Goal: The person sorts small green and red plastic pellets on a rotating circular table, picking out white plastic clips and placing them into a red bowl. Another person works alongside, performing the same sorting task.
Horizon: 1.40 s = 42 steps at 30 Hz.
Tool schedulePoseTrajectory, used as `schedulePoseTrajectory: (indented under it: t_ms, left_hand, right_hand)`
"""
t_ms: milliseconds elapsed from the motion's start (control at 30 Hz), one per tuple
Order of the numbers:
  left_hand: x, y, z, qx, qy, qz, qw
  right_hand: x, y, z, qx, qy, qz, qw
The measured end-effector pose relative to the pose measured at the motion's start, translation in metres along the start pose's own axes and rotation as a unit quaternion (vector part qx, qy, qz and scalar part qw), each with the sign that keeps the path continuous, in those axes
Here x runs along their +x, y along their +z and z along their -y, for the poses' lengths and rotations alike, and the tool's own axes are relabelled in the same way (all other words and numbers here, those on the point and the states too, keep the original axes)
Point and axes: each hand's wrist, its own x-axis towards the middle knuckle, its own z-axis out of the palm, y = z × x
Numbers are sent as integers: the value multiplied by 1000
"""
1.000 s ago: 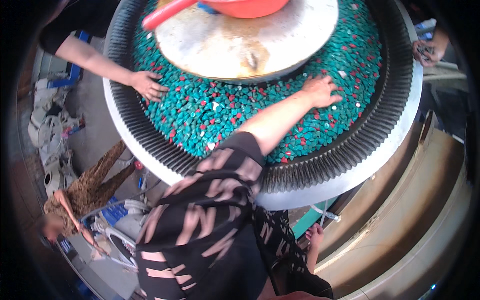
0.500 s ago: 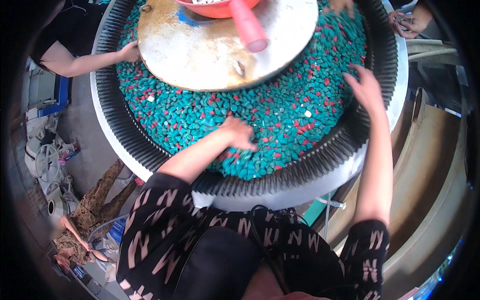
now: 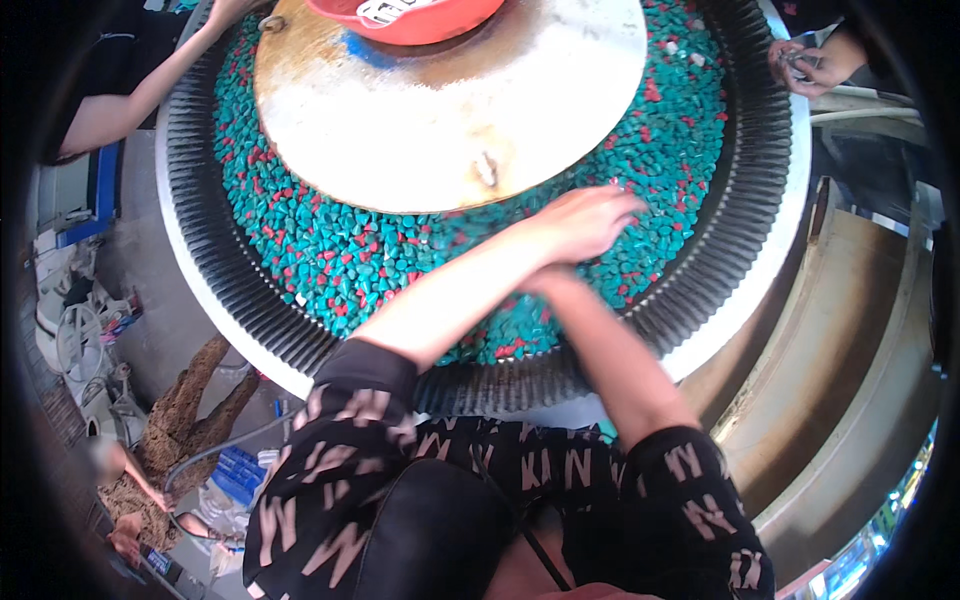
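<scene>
Small teal and red cone-shaped pieces (image 3: 330,255) fill a round tub with a black ribbed lining (image 3: 480,388). My left hand (image 3: 588,222) is over the pieces right of centre, its fingers stretched to the right and slightly smeared; no held thing shows. Under my left wrist crosses my right hand (image 3: 552,282), low among the pieces, its fingers hidden. A round pale, stained cover (image 3: 430,150) sits at the middle of the tub. On it stands a red bowl (image 3: 425,30) with white, dark-marked pieces (image 3: 388,10) inside.
A silver rim (image 3: 715,345) edges the tub. At the upper right a co-worker's hand (image 3: 805,68) holds small shiny things; another person's arm (image 3: 150,90) reaches in at upper left. Curved metal troughs (image 3: 830,330) stand at right. A person in brown patterned clothes (image 3: 180,420) is at lower left.
My left hand has moved right and up. My right hand has come left and down, beneath my left forearm. The red handle-like cylinder has left view; the upper-left co-worker's hand has moved up.
</scene>
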Motion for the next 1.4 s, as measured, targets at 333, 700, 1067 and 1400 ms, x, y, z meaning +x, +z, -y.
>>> schedulePoseTrajectory:
  t_ms: [333, 700, 1067, 1400]
  left_hand:
    - [3, 37, 105, 150, -228, 210, 939]
    - [-172, -93, 69, 263, -256, 347, 863]
    - [-126, 12, 10, 190, -113, 176, 959]
    - [-166, -37, -11, 253, -107, -5, 962]
  right_hand:
    - [-87, -146, -49, -94, 156, -232, 955]
    - [56, -194, -185, -113, 267, -176, 941]
    - [39, -109, -58, -48, 70, -10, 996]
    - [-5, -45, -18, -54, 30, 155, 986]
